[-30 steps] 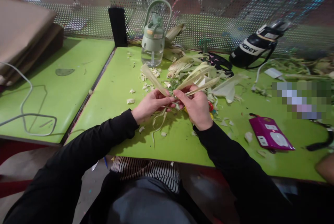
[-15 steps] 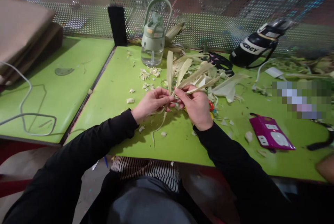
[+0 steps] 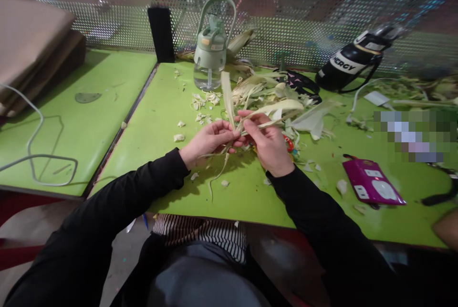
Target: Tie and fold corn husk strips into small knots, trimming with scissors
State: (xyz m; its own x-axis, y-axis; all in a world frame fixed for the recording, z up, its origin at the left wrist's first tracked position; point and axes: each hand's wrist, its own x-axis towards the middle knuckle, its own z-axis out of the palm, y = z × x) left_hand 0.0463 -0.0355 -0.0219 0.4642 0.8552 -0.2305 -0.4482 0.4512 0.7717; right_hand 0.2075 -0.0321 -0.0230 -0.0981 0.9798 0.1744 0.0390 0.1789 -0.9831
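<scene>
My left hand is closed, its thumb and fingers pinching the base of a bunch of pale corn husk strips. One strip stands upright, and a thin twisted end hangs below the pinch toward the table. My right hand is closed on the husk strips that fan out to the right, with its fingertips close to the left thumb. Behind both hands lies a loose heap of dried corn husks, with a broad husk piece at its right. Something red and round partly shows beside the right hand.
On the green table stand a pale green water bottle and a black tilted bottle. A purple pouch lies at the right, near part of another person's arm. Small husk scraps are scattered about.
The right fingers have shifted on the strips. The fan of husks has come lower and to the right, while one upright strip leans slightly left. My left hand stays almost in place.
</scene>
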